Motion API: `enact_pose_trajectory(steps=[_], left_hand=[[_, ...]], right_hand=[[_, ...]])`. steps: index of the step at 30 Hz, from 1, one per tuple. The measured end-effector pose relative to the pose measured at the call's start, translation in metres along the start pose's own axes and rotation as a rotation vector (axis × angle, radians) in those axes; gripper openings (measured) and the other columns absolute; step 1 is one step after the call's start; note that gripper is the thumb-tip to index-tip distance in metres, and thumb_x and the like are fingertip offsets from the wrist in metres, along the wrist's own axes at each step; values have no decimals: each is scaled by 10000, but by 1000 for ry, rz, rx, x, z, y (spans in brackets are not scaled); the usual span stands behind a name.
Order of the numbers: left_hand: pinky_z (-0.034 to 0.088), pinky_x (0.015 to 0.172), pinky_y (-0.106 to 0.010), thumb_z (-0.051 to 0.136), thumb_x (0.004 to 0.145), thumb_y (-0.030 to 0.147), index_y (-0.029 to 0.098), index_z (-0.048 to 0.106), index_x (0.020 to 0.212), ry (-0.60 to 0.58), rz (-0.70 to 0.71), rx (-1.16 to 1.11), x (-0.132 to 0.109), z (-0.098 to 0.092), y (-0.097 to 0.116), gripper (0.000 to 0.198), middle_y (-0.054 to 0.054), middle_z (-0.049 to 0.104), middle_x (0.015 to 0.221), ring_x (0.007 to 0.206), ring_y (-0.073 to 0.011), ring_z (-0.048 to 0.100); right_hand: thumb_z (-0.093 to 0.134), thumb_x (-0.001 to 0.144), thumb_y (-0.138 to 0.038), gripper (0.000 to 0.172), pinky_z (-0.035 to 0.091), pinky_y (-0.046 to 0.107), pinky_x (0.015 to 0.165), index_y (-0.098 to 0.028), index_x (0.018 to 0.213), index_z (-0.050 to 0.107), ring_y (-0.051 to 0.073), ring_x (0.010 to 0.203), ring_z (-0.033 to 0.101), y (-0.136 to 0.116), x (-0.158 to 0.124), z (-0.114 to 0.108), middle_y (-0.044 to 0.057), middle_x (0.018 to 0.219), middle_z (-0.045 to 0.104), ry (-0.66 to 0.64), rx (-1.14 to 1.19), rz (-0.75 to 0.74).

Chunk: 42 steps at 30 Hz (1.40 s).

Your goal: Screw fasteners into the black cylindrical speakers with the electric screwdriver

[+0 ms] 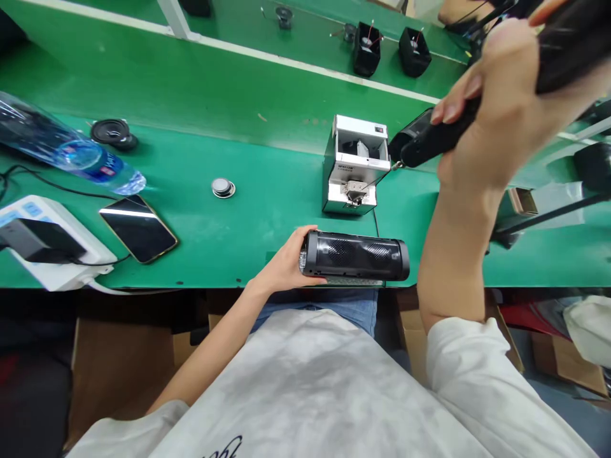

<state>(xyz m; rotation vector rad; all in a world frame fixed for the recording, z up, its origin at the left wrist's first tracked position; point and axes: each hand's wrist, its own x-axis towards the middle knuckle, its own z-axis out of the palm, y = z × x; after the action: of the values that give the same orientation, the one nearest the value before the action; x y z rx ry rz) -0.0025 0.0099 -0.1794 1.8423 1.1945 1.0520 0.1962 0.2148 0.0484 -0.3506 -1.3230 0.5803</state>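
Note:
My left hand (285, 264) is wrapped round the left end of a black speaker housing (356, 256) with two perforated patches, held at the table's front edge. Raised at the right, my right hand (508, 105) grips a black electric screwdriver (442, 135). Its thin bit slants down to the left, toward the front outlet of a small white and grey screw feeder (359, 166). Whether the bit touches the feeder or carries a screw is too small to tell.
A phone (139, 229), a white power strip (52, 245), a water bottle (81, 152) and a round black speaker driver (113, 133) lie at the left. A small silver disc (223, 187) sits mid-table. Black boxes with wires (367, 49) stand on the shelf behind.

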Motion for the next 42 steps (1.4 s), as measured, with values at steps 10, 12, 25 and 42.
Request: enact_pose_trajectory(steps=[10,12,25,42], left_hand=[[502,1320,-629,1044,796,534,275,320,1706,-6,-15,-5,1,-1,0,1192,-212,545,1656,1547,-450,594],[501,1320,-628,1042,799,530,280,320,1706,-4,-19,-2,1,-1,1,1185,-208,547,1658,1551,-448,592],[505,1319,-645,1048,785,544,275,330,1705,-8,-26,-5,1,-1,2,1198,-207,552,1659,1552,-445,590],[508,1315,-640,1053,786,519,292,329,1707,1,-21,-11,2,-1,3,1193,-198,559,1659,1552,-440,593]], right_hand=[[677,952,-34,246,403,251,372,-261,1008,601,33,488,524,14,5,14,-110,985,681,-22,131,-155],[673,949,-12,265,413,244,360,-244,1032,576,36,479,520,20,2,17,-100,964,667,-51,138,-143],[538,951,125,398,423,263,358,-254,1008,429,11,437,428,35,-21,31,-83,963,577,-111,-256,121],[567,969,-40,319,388,252,381,-271,1079,375,27,477,425,30,-20,27,-53,1035,578,-115,-241,-98]])
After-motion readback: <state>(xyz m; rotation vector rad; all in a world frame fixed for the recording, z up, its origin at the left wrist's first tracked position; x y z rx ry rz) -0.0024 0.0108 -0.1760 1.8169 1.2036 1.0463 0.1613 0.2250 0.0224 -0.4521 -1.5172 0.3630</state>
